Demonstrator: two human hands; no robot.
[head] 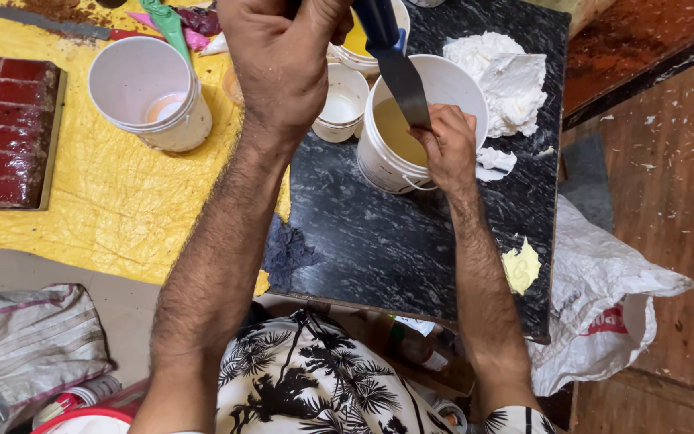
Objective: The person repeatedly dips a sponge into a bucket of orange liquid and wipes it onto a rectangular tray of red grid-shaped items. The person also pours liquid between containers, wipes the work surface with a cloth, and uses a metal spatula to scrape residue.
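Observation:
My left hand [283, 56] is raised and closed around the blue handle of a putty knife [399, 68]. The grey blade slants down into a white bucket [379, 165] that holds yellowish paste. My right hand [447, 149] rests at the bucket's near rim, its fingers curled onto the tip of the blade. The bucket stands on a black marbled slab [379, 241].
A mound of white putty [508, 80] and a yellow dab [521, 265] lie on the slab, with a small white cup [343, 100] beside the bucket. An empty white bucket [150, 92] and a red tiled mould [6, 128] sit on a yellow sheet [106, 201]. A white bag [604, 297] lies at right.

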